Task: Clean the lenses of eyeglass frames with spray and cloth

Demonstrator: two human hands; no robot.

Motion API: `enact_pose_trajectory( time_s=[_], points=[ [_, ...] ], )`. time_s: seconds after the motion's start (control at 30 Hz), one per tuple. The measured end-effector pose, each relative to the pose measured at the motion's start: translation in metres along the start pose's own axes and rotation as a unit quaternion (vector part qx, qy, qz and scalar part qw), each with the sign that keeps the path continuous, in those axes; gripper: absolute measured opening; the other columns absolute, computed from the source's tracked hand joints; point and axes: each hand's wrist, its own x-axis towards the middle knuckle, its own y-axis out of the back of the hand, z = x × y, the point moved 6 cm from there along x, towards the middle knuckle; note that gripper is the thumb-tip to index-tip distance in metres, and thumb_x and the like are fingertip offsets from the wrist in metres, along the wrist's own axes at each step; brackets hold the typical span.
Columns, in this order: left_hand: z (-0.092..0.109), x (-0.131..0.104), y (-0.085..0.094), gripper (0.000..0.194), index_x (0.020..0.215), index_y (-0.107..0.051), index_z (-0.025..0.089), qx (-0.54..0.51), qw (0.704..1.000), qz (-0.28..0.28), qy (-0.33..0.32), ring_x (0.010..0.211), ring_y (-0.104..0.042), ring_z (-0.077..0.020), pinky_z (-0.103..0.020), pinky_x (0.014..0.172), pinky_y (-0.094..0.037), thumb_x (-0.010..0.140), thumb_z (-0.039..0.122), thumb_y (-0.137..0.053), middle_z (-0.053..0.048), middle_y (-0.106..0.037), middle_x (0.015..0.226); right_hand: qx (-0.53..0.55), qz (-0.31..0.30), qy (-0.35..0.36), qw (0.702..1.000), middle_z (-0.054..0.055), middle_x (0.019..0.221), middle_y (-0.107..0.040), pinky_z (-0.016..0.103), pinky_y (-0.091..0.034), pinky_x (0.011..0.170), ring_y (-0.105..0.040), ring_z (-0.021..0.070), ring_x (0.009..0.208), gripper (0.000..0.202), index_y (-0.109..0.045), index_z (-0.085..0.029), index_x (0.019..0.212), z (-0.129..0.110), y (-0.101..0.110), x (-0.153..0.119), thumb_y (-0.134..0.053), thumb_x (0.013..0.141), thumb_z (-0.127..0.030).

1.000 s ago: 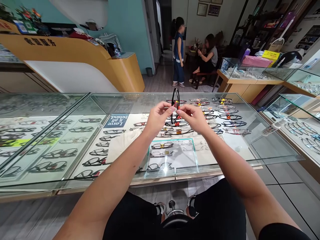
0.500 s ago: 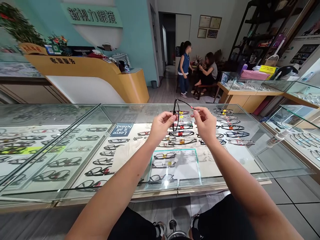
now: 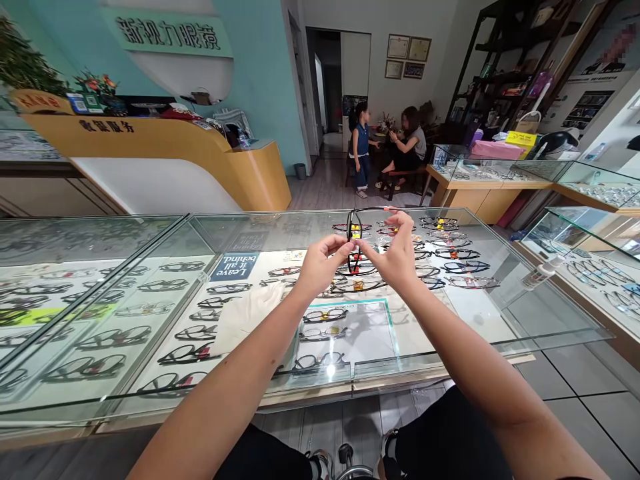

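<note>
A pair of black-framed eyeglasses (image 3: 349, 225) is held up above the glass display case (image 3: 425, 363), its front seen nearly edge-on. My left hand (image 3: 324, 263) pinches the frame between thumb and fingers. From the right, the thumb of my right hand (image 3: 397, 257) presses against the frame near my left fingertips. The curled fingers of that hand are raised by the reddish tip of the unfolded temple arm, which points right. Beneath the glass, several rows of eyeglasses (image 3: 467, 267) lie on a white surface.
A pale cloth (image 3: 245, 317) lies by my left forearm, near a blue printed card (image 3: 235, 266). On the right stands a white bottle (image 3: 543, 272). Two people (image 3: 361, 150) are at the back, beyond the case. A yellow counter (image 3: 257, 177) is behind on the left.
My right hand has moved left, its thumb leaving the temple tip and reaching the frame. The temple arm now points more level. The view has shifted slightly right.
</note>
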Motion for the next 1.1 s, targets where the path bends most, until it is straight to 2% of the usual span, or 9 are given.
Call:
enact_pose_trajectory(
  time_s=[0.23, 0.4, 0.6, 0.77, 0.9, 1.1],
  points=[
    [0.001, -0.001, 0.002, 0.060, 0.099, -0.081, 0.021, -0.008, 1.000, 0.005, 0.016, 0.103, -0.077, -0.0255, -0.034, 0.083, -0.062, 0.077, 0.076, -0.091, -0.012, -0.085, 0.114, -0.024, -0.016, 0.030, 0.999, 0.021, 0.150, -0.056, 0.053, -0.052, 0.114, -0.058, 0.0341, 0.141, 0.050, -0.042, -0.025, 0.135, -0.004, 0.002, 0.003, -0.070, 0.094, -0.028],
    [-0.001, 0.001, 0.008, 0.064, 0.098, -0.080, 0.020, -0.026, 0.999, 0.035, 0.027, 0.110, -0.078, -0.0286, -0.035, 0.084, -0.064, 0.072, 0.076, -0.095, -0.013, -0.085, 0.113, -0.048, -0.044, 0.050, 0.997, 0.022, 0.151, -0.060, 0.057, -0.044, 0.121, -0.053, 0.0371, 0.147, 0.037, -0.051, -0.024, 0.122, -0.008, 0.003, 0.006, -0.062, 0.087, -0.017],
    [-0.001, 0.005, 0.018, 0.065, 0.102, -0.079, 0.020, -0.045, 0.996, 0.078, 0.023, 0.121, -0.078, -0.0302, -0.033, 0.084, -0.065, 0.072, 0.075, -0.095, -0.014, -0.085, 0.120, -0.106, -0.079, -0.001, 0.991, 0.021, 0.150, -0.061, 0.059, -0.041, 0.119, -0.054, 0.0402, 0.140, 0.036, -0.056, -0.024, 0.118, 0.002, -0.002, 0.005, -0.062, 0.083, -0.017],
    [0.000, 0.007, 0.022, 0.066, 0.100, -0.075, 0.020, -0.086, 0.990, 0.109, 0.012, 0.119, -0.078, -0.0276, -0.036, 0.087, -0.067, 0.068, 0.073, -0.097, -0.013, -0.085, 0.124, -0.118, -0.109, -0.012, 0.987, 0.019, 0.143, -0.065, 0.057, -0.043, 0.113, -0.056, 0.0397, 0.136, 0.034, -0.058, -0.023, 0.117, 0.006, -0.009, 0.003, -0.063, 0.084, -0.018],
    [0.000, 0.008, 0.022, 0.066, 0.097, -0.073, 0.020, -0.076, 0.991, 0.108, 0.006, 0.117, -0.079, -0.0278, -0.037, 0.088, -0.068, 0.066, 0.073, -0.098, -0.013, -0.085, 0.120, -0.131, -0.133, -0.012, 0.982, 0.016, 0.138, -0.068, 0.056, -0.044, 0.110, -0.057, 0.0393, 0.132, 0.031, -0.061, -0.025, 0.113, 0.006, -0.010, 0.003, -0.066, 0.084, -0.017],
    [0.000, 0.008, 0.022, 0.063, 0.096, -0.075, 0.020, -0.053, 0.995, 0.089, 0.002, 0.109, -0.076, -0.0240, -0.033, 0.084, -0.065, 0.070, 0.073, -0.097, -0.012, -0.083, 0.119, -0.094, -0.125, 0.008, 0.988, 0.011, 0.126, -0.073, 0.054, -0.043, 0.111, -0.062, 0.0347, 0.124, 0.009, -0.064, -0.025, 0.092, -0.007, -0.006, 0.005, -0.064, 0.091, -0.016]
  ],
)
